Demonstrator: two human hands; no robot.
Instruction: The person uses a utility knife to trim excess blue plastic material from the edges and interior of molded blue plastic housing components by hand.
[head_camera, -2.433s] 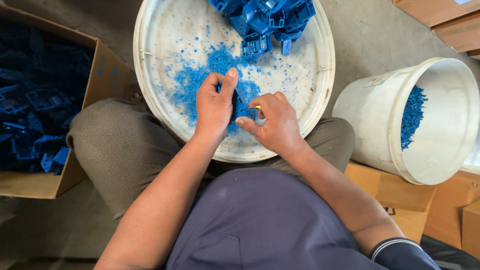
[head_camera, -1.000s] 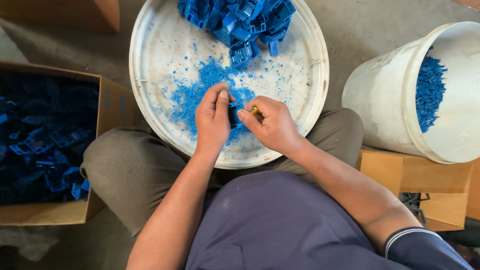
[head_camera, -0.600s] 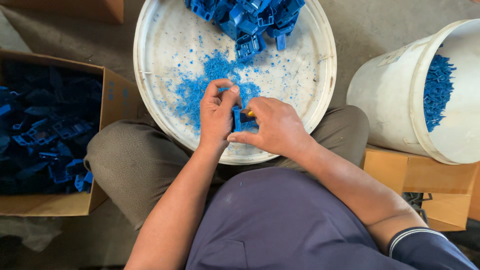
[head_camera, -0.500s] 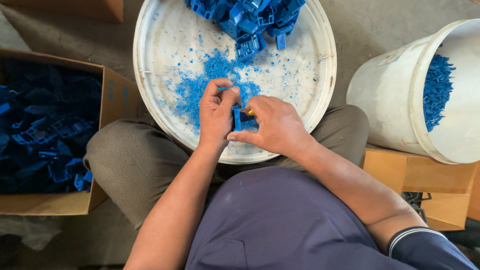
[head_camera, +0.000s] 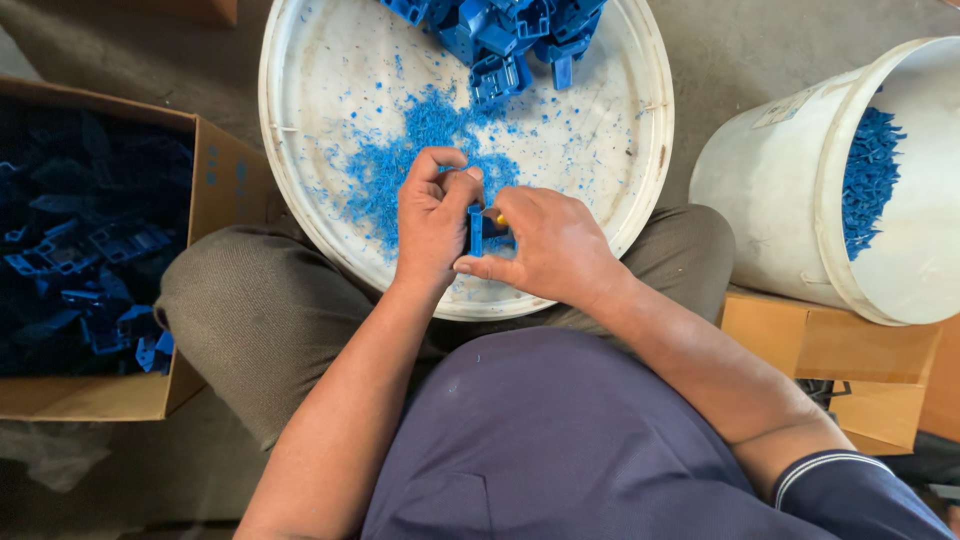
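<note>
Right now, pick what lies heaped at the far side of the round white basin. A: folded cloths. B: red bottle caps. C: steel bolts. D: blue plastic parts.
D: a pile of blue plastic parts sits at the far edge of the round white basin, beyond the blue shavings and both hands.

Blue plastic part (head_camera: 476, 229), blue shavings (head_camera: 400, 165) on white tray (head_camera: 300, 120), white bucket (head_camera: 770, 190), brown carton (head_camera: 215, 185).

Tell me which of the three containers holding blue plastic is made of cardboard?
The brown box beside the person's left knee. It is square-cornered cardboard filled with dark blue parts, whereas the round basin on the lap and the bucket on the right are white plastic.
</note>
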